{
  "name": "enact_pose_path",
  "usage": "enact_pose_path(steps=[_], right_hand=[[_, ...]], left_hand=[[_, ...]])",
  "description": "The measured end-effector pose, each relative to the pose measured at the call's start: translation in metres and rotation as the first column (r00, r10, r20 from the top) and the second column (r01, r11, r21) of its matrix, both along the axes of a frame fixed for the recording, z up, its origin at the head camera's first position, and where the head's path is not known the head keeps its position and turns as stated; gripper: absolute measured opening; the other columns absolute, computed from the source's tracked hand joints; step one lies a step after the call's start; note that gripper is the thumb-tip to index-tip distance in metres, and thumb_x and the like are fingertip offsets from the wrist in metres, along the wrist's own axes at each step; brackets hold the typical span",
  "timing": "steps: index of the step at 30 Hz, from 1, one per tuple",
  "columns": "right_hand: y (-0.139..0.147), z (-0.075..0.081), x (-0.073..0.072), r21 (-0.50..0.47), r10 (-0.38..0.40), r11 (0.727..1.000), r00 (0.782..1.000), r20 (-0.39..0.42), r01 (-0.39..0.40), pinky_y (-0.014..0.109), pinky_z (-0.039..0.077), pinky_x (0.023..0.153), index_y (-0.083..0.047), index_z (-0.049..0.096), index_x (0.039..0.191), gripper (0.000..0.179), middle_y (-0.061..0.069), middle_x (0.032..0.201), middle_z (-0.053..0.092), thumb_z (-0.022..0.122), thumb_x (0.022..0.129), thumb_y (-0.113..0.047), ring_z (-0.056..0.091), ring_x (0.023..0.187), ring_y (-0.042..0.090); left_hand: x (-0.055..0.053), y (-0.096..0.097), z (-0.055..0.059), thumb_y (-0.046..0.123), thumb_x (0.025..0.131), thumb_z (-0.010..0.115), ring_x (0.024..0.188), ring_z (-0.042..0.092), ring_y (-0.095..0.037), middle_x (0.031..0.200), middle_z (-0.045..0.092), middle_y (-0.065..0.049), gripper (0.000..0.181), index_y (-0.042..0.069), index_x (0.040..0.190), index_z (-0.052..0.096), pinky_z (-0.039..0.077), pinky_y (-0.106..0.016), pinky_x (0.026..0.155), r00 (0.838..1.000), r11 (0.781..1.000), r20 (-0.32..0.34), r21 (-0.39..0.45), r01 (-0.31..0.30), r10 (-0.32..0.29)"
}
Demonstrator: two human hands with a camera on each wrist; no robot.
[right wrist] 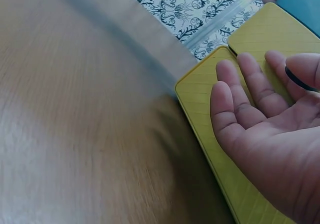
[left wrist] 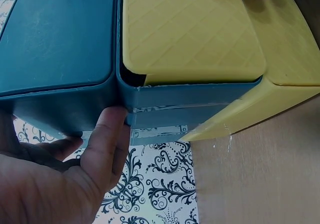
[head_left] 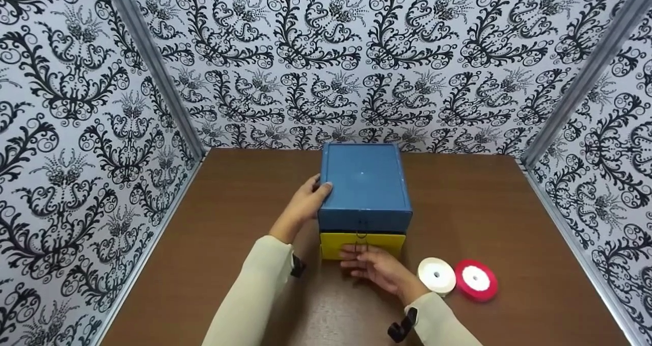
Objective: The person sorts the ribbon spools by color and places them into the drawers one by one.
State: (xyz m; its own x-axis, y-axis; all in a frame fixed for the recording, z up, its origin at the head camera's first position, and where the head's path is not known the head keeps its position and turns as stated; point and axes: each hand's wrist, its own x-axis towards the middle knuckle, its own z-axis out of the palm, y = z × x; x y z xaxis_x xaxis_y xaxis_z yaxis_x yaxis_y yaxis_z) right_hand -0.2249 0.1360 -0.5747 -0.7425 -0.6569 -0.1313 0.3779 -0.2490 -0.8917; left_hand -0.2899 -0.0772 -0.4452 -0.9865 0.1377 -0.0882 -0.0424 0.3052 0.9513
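Observation:
A small drawer unit (head_left: 364, 178) stands on the table, blue above with yellow drawer fronts (head_left: 336, 245) below. My left hand (head_left: 305, 201) grips its upper left side, thumb on the top edge and fingers along the side. Clear tape strips run across the blue wall (left wrist: 165, 114) in the left wrist view. My right hand (head_left: 379, 269) is palm up before the yellow front, its fingers loosely extended. A dark looped handle (right wrist: 296, 79) lies between thumb and index finger, which appear to pinch it; the contact is partly hidden. Another loop (head_left: 361, 235) hangs on the blue front.
To the right of the right wrist lie a cream ribbon roll (head_left: 436, 274) and a red ribbon roll (head_left: 476, 280), side by side. Patterned walls (head_left: 356, 81) with grey metal corner strips enclose the brown table (head_left: 244, 198) at the back and sides.

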Motion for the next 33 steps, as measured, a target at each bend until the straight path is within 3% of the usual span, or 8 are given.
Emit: enact_pose_path(steps=[6, 13, 20, 33], right_hand=[[0.000, -0.001, 0.003, -0.003, 0.013, 1.000, 1.000, -0.003, -0.013, 0.052, 0.028, 0.101, 0.002, 0.038, 0.137, 0.043, 0.023, 0.138, 0.039, 0.041, 0.096, -0.012, 0.036, 0.125, 0.041], [-0.002, 0.000, 0.008, 0.018, -0.014, 1.000, 1.000, 0.016, 0.013, 0.051, 0.031, 0.100, 0.002, 0.041, 0.136, 0.043, 0.024, 0.135, 0.042, 0.044, 0.095, -0.012, 0.045, 0.120, 0.036], [-0.001, 0.001, 0.012, 0.041, -0.019, 0.999, 1.000, -0.001, 0.020, 0.050, 0.033, 0.098, 0.001, 0.042, 0.135, 0.045, 0.023, 0.133, 0.045, 0.046, 0.093, -0.013, 0.049, 0.117, 0.032], [-0.002, 0.000, 0.018, 0.053, -0.016, 0.998, 1.000, 0.012, 0.015, 0.050, 0.034, 0.098, 0.003, 0.041, 0.135, 0.046, 0.026, 0.134, 0.042, 0.044, 0.092, -0.013, 0.049, 0.116, 0.032]], left_hand=[[0.000, 0.000, -0.002, 0.045, 0.091, 0.050, 0.112, 0.050, -0.026, 0.138, 0.043, -0.009, 0.064, 0.016, 0.144, 0.032, 0.045, -0.042, 0.086, 1.000, 1.000, 0.008, -0.009, -0.013, 0.013], [0.001, -0.001, -0.001, 0.045, 0.091, 0.050, 0.113, 0.048, -0.025, 0.137, 0.043, -0.010, 0.063, 0.015, 0.143, 0.033, 0.040, -0.041, 0.093, 1.000, 0.999, -0.020, -0.032, -0.023, 0.022], [0.002, 0.000, 0.001, 0.043, 0.092, 0.049, 0.111, 0.051, -0.028, 0.137, 0.042, -0.010, 0.063, 0.017, 0.145, 0.029, 0.046, -0.043, 0.086, 1.000, 0.999, 0.019, 0.041, 0.015, -0.015], [0.001, 0.000, 0.001, 0.044, 0.091, 0.051, 0.109, 0.051, -0.027, 0.137, 0.043, -0.009, 0.063, 0.017, 0.144, 0.031, 0.046, -0.041, 0.085, 1.000, 0.999, 0.018, 0.032, -0.007, 0.007]])
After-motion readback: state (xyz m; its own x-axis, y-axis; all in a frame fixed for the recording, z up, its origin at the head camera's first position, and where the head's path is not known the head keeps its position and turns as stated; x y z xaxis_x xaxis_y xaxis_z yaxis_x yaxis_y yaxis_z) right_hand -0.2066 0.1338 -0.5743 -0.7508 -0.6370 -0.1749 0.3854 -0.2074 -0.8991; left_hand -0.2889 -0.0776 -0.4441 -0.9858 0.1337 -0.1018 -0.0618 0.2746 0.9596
